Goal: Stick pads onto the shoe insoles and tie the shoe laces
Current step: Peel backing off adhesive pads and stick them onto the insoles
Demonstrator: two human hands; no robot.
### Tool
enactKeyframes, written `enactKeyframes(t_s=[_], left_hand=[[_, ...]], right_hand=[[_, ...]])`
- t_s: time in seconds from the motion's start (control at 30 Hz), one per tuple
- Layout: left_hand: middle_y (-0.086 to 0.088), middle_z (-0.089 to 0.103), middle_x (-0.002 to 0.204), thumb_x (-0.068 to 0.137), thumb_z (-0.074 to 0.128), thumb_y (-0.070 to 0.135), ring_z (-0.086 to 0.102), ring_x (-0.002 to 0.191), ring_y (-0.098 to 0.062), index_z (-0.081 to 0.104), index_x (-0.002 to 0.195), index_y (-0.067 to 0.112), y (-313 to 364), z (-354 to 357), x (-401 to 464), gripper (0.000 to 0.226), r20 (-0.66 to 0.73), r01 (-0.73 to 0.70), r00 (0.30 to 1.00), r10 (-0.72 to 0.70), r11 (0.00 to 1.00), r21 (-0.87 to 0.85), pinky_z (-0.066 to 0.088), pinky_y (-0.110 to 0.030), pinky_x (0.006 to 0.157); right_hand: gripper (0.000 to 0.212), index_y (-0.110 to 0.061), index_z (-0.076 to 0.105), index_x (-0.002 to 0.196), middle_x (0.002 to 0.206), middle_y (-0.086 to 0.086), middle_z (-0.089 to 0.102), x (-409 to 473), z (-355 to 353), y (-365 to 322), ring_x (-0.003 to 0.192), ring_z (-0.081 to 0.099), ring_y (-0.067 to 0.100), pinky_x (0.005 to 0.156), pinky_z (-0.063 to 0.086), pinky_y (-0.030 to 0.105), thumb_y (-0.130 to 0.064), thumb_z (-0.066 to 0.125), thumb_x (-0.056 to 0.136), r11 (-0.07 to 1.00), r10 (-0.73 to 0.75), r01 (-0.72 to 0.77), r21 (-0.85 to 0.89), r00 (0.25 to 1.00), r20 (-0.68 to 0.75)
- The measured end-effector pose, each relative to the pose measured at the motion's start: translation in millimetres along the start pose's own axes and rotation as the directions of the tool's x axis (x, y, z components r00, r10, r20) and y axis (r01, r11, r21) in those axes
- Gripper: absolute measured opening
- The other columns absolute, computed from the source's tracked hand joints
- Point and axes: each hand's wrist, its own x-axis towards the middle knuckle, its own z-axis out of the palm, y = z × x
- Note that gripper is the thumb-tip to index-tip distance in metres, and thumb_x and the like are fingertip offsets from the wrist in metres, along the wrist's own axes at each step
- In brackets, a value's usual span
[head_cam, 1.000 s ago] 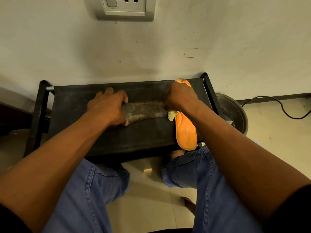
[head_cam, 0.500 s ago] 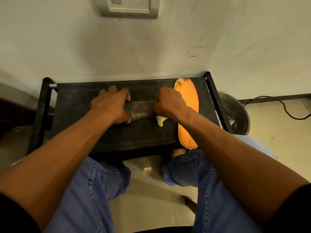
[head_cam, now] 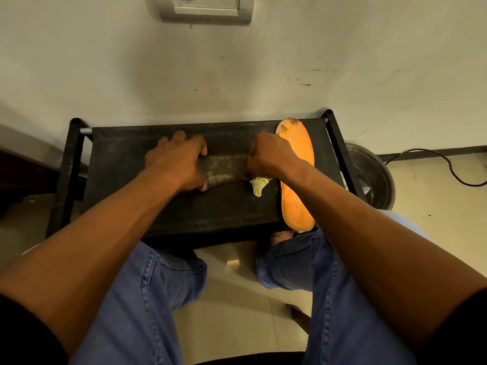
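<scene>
Grey insole [head_cam: 226, 171] lies flat, lengthwise left-right, mid counter [head_cam: 126, 164]. Left hand [head_cam: 176, 160] sits palm-down on its left end, fingers curled over the far edge, thumb at the near edge, gripping it. Right hand [head_cam: 268, 159] covers the right end, fingers curled down onto it; can't tell exactly what they pinch. A crumpled pale yellow-green scrap [head_cam: 258, 185] sticks out from under the right hand at the near side, touching the counter. Orange insole [head_cam: 296, 180] lies just right of the right hand, lengthwise near-far, its near end overhanging the counter edge; right wrist crosses over it.

Counter is a low black fabric-topped stand with a black frame, dusty, pushed against a scuffed white wall [head_cam: 237, 75]. Switch plate [head_cam: 208, 7] high on the wall. Dark round bin [head_cam: 374, 177] on the floor right of the stand, black cable [head_cam: 448, 164] beyond it. Knees in blue jeans [head_cam: 147, 299] near, over pale floor tile.
</scene>
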Motion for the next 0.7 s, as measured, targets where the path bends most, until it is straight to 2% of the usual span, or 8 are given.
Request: enactKeyframes(t_s=[0.07, 0.17, 0.23, 0.4, 0.5, 0.57, 0.63, 0.7], left_hand=[[-0.003, 0.042, 0.14, 0.065, 0.093, 0.041, 0.043, 0.131, -0.033, 0.05, 0.129, 0.038, 0.1, -0.5, 0.1, 0.077, 0.005, 0.002, 1.0, -0.002, 1.0, -0.005, 0.045, -0.049, 0.094], [-0.003, 0.042, 0.14, 0.065, 0.093, 0.041, 0.043, 0.131, -0.033, 0.049, 0.128, 0.039, 0.6, -1.2, 0.3, 0.077, 0.01, 0.004, 1.0, -0.004, 1.0, -0.004, 0.046, -0.05, 0.095], [-0.003, 0.042, 0.14, 0.065, 0.093, 0.041, 0.043, 0.13, -0.033, 0.049, 0.127, 0.039, 0.4, -1.4, 0.5, 0.076, 0.01, 0.003, 1.0, -0.003, 1.0, -0.003, 0.046, -0.05, 0.094], [-0.004, 0.042, 0.139, 0.066, 0.093, 0.04, 0.043, 0.129, -0.033, 0.05, 0.129, 0.037, -1.0, -0.6, 0.8, 0.077, 0.005, -0.006, 1.0, 0.006, 1.0, -0.001, 0.046, -0.049, 0.093], [-0.004, 0.042, 0.14, 0.065, 0.093, 0.04, 0.043, 0.129, -0.034, 0.049, 0.131, 0.036, -0.5, 0.1, 1.2, 0.079, -0.008, -0.005, 1.0, 0.005, 1.0, 0.014, 0.046, -0.048, 0.091], [-0.005, 0.043, 0.139, 0.065, 0.093, 0.041, 0.044, 0.128, -0.033, 0.048, 0.132, 0.036, -0.3, 0.1, 1.7, 0.081, -0.012, -0.001, 1.0, 0.001, 1.0, 0.029, 0.046, -0.047, 0.089], [-0.004, 0.043, 0.137, 0.063, 0.094, 0.041, 0.045, 0.126, -0.033, 0.048, 0.13, 0.037, 0.0, -0.2, 2.1, 0.081, -0.01, 0.007, 1.0, -0.006, 0.999, 0.032, 0.047, -0.048, 0.088], [-0.004, 0.043, 0.137, 0.063, 0.094, 0.041, 0.045, 0.126, -0.033, 0.048, 0.13, 0.037, 0.0, -0.6, 2.5, 0.081, -0.006, 0.006, 1.0, -0.006, 1.0, 0.027, 0.047, -0.048, 0.09]], right_hand=[[0.03, -0.009, 0.069, 0.105, 0.09, 0.005, 0.065, -0.9, -2.2, 4.4, 0.083, 0.065, 0.02, 0.064, 0.051, 0.03, -0.024, 0.081, 0.081, 0.999, 0.033, -0.033, 0.007, 0.998, -0.048], [0.028, -0.012, 0.066, 0.104, 0.086, 0.004, 0.058, -2.5, -8.6, 13.8, 0.08, 0.059, 0.02, 0.063, 0.046, 0.031, -0.025, 0.078, 0.083, 0.988, 0.111, -0.126, -0.09, 0.981, -0.161], [0.028, -0.011, 0.066, 0.105, 0.086, 0.004, 0.056, -2.3, -10.4, 17.1, 0.08, 0.057, 0.021, 0.064, 0.046, 0.031, -0.024, 0.077, 0.083, 0.983, 0.124, -0.144, -0.11, 0.977, -0.174], [0.029, -0.009, 0.066, 0.112, 0.091, 0.005, 0.056, -2.9, -5.6, 6.1, 0.082, 0.056, 0.02, 0.065, 0.044, 0.029, -0.023, 0.073, 0.087, 0.998, 0.02, -0.027, -0.055, 0.993, -0.121], [0.012, -0.011, 0.065, 0.097, 0.091, 0.007, 0.059, -7.1, 2.5, -11.6, 0.089, 0.063, 0.025, 0.069, 0.047, 0.033, -0.02, 0.068, 0.089, 0.995, -0.091, 0.088, -0.045, 0.994, -0.067], [0.013, -0.017, 0.055, 0.087, 0.089, 0.005, 0.054, -12.3, 10.4, -24.2, 0.09, 0.061, 0.025, 0.068, 0.043, 0.033, -0.021, 0.067, 0.089, 0.985, -0.164, 0.16, -0.07, 0.985, -0.059], [0.019, -0.019, 0.05, 0.086, 0.091, 0.004, 0.052, -15.3, 16.8, -30.4, 0.09, 0.059, 0.024, 0.069, 0.043, 0.033, -0.023, 0.069, 0.087, 0.976, -0.205, 0.201, -0.079, 0.977, -0.053], [0.016, -0.018, 0.056, 0.092, 0.094, 0.007, 0.056, -15.5, 15.7, -29.1, 0.092, 0.061, 0.025, 0.069, 0.043, 0.033, -0.023, 0.07, 0.087, 0.979, -0.191, 0.183, -0.093, 0.977, -0.093]])
